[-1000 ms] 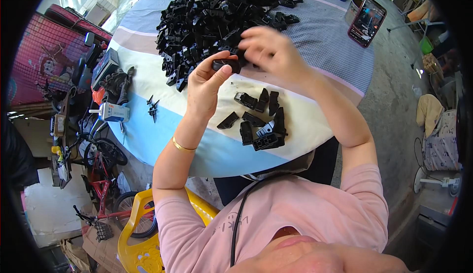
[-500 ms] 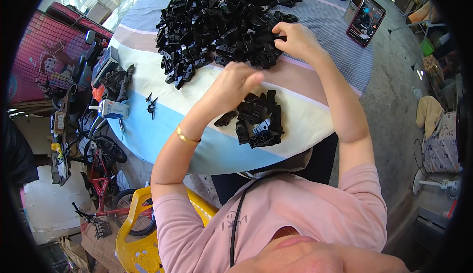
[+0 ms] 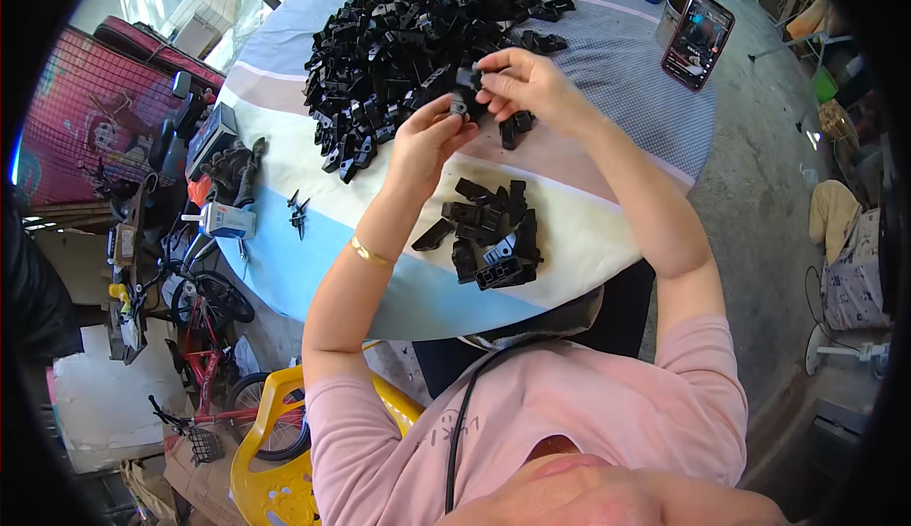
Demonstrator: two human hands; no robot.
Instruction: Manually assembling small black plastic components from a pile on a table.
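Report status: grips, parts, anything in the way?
Left grip, right grip: close together, pinching black parts. Small cluster on striped cloth. Large pile close beyond; nothing seen blocking.

Black part, molded look, up off the table, pinched in left hand fingertips; right hand fingers on its upper end. One piece or two, can't tell. From there: big jumbled heap of black parts at 11 o'clock; stray pair near 4; small cluster at 6, pieces mixed orientations, one with a pale grey face.
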